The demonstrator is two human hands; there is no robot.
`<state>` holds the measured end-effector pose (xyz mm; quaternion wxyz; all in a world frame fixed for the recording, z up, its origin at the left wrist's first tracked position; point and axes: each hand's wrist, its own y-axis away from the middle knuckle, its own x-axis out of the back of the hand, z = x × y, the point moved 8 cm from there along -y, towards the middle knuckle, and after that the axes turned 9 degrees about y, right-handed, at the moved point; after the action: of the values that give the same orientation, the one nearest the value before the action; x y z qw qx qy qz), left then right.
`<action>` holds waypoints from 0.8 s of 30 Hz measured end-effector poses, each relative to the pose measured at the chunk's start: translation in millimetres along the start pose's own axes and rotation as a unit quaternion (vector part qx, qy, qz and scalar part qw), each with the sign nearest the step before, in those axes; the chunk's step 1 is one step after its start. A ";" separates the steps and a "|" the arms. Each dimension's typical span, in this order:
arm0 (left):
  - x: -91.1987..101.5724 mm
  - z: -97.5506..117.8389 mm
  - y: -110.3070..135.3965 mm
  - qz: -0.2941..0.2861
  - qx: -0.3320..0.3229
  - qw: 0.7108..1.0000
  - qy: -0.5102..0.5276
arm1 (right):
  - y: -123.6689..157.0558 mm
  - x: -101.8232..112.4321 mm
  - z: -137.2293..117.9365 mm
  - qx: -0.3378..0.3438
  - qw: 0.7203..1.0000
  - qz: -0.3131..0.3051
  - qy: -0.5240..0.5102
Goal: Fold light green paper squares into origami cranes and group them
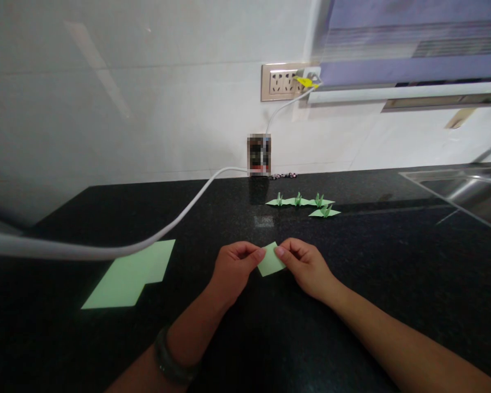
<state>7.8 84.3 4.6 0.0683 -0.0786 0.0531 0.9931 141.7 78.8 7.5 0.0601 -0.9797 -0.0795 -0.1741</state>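
A small square of light green paper (270, 264) is held up between both hands over the dark counter. My left hand (237, 267) pinches its left corner between thumb and fingers. On the opposite side, my right hand (305, 265) grips the right corner the same way, thumb on top. Whether the square is folded in layers I cannot tell. Beyond the hands, several folded green paper cranes (298, 200) stand in a row, and another crane (325, 212) sits just in front of the row's right end.
Larger green paper sheets (125, 281) lie to the left on the black counter (237, 349). A white cable (180, 218) crosses above them from a pixelated object (259, 155) by the wall. A beaded string (284, 176) lies beside it. At far right is a metal sink (483, 196).
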 end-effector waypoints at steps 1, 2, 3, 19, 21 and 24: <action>2.2 0.6 -0.9 0.009 -0.004 1.000 0.006 | -0.1 -0.7 0.1 0.001 1.000 -0.004 0.002; 4.1 0.9 -1.9 0.016 -0.007 1.000 0.012 | -0.3 -1.4 0.1 0.004 1.000 -0.007 0.004; 5.3 0.8 -2.8 0.020 -0.009 1.000 0.018 | -0.5 -1.9 0.1 0.005 1.000 -0.010 0.003; -24.3 -7.2 6.0 -0.127 0.083 0.973 0.172 | 3.0 -18.8 4.7 -0.057 0.976 -0.097 -0.186; -24.6 -8.3 6.8 -0.128 0.085 0.973 0.173 | 4.1 -20.9 7.2 -0.069 0.969 -0.102 -0.214; -28.1 -7.8 8.2 -0.145 0.089 0.969 0.181 | 4.7 -23.4 11.4 -0.086 0.957 -0.110 -0.254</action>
<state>35.3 71.7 2.3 0.2077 -0.2577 0.1412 0.9330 124.6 72.7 -11.7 -0.0663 -0.9783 -0.1838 0.0688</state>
